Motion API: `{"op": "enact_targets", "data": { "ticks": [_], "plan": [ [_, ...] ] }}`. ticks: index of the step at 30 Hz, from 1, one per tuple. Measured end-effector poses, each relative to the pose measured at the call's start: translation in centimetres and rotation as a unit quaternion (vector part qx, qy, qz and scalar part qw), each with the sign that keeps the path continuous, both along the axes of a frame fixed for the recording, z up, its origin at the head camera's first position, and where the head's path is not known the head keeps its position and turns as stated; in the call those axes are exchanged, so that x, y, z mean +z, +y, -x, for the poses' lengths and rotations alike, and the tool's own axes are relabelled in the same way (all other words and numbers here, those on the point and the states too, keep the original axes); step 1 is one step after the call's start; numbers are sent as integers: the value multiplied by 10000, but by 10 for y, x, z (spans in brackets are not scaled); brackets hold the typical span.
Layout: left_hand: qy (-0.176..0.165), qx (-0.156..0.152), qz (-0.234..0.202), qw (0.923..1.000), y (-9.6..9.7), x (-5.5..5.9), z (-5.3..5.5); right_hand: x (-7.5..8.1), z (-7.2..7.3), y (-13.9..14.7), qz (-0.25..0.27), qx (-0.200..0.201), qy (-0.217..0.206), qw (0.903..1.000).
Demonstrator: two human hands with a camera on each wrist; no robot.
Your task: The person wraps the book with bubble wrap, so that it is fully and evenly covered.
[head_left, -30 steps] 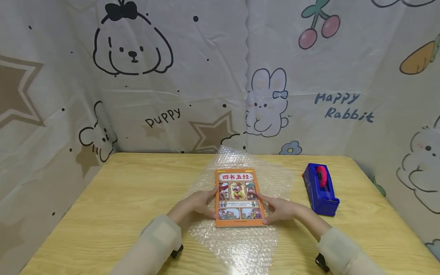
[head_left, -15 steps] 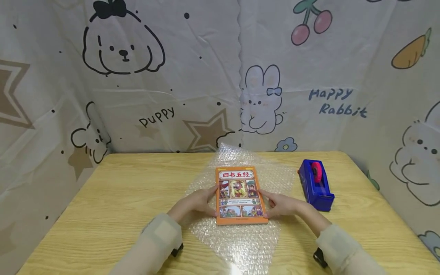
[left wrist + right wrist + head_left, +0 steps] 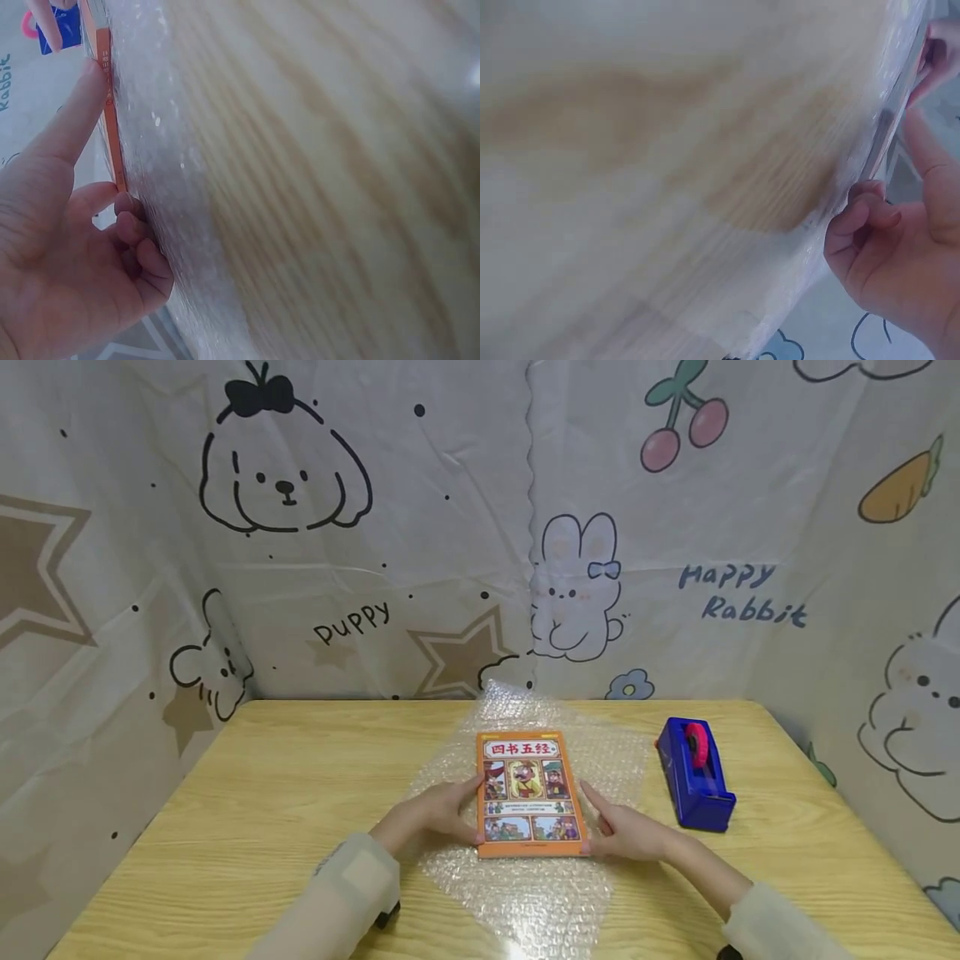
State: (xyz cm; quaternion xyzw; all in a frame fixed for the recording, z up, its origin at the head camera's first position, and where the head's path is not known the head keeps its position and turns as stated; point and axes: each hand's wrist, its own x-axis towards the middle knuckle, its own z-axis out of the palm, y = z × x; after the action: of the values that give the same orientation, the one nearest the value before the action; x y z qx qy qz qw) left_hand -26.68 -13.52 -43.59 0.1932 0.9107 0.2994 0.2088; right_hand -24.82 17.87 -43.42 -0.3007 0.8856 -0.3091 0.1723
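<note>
An orange-covered book (image 3: 525, 810) with cartoon panels lies flat on a sheet of clear bubble wrap (image 3: 525, 893). My left hand (image 3: 442, 810) holds its left edge, thumb near the lower corner and index finger higher up. In the left wrist view, thumb and fingertips meet the book's orange spine (image 3: 112, 135), the other fingers curled close over the wrap. At the lower right corner, my right hand (image 3: 630, 831) has its thumb against the book, while its index finger points up just off the edge. The right wrist view shows that hand's other fingers (image 3: 855, 225) bent beside the wrap.
A blue tape dispenser (image 3: 693, 777) with a pink-red core stands on the wooden table (image 3: 300, 777), right of the wrap. Behind the table hangs a printed cloth (image 3: 450, 543). The wrap's far corner reaches the table's back edge.
My right hand has drawn slightly away to the right, its index finger leaving the book's edge. My left hand keeps its place on the book. The head view shifts a little.
</note>
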Motion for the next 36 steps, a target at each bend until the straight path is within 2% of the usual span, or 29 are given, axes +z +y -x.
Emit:
{"op": "enact_targets", "data": {
  "ticks": [2, 6, 9, 13, 18, 23, 32, 36],
  "plan": [
    [63, -63, 97, 9999, 0, 0, 0, 1, -11, 2, 82, 105, 9, 9999],
    [152, -164, 304, 9993, 0, 2, 0, 3, -34, 4, 211, 689, 131, 9973],
    [86, -100, 320, 9994, -1, 2, 0, 4, -49, 3, 128, 1096, 294, 9935],
    [114, -113, 336, 9993, -2, 2, 1, 3, -61, -1, -108, 1280, 566, 9901],
    [210, -256, 433, 9985, 0, 2, 0, -1, -67, -4, -484, 1219, 785, 9882],
    [198, -220, 410, 9987, 2, 2, -2, -2, -70, -4, -605, 1159, 1196, 9842],
    [204, -185, 432, 9987, 2, 2, -1, -8, -69, -7, -60, 1017, 1213, 9874],
    [282, -255, 492, 9981, 3, 2, -1, -9, -67, -6, 82, 980, 999, 9901]
  ]
}}
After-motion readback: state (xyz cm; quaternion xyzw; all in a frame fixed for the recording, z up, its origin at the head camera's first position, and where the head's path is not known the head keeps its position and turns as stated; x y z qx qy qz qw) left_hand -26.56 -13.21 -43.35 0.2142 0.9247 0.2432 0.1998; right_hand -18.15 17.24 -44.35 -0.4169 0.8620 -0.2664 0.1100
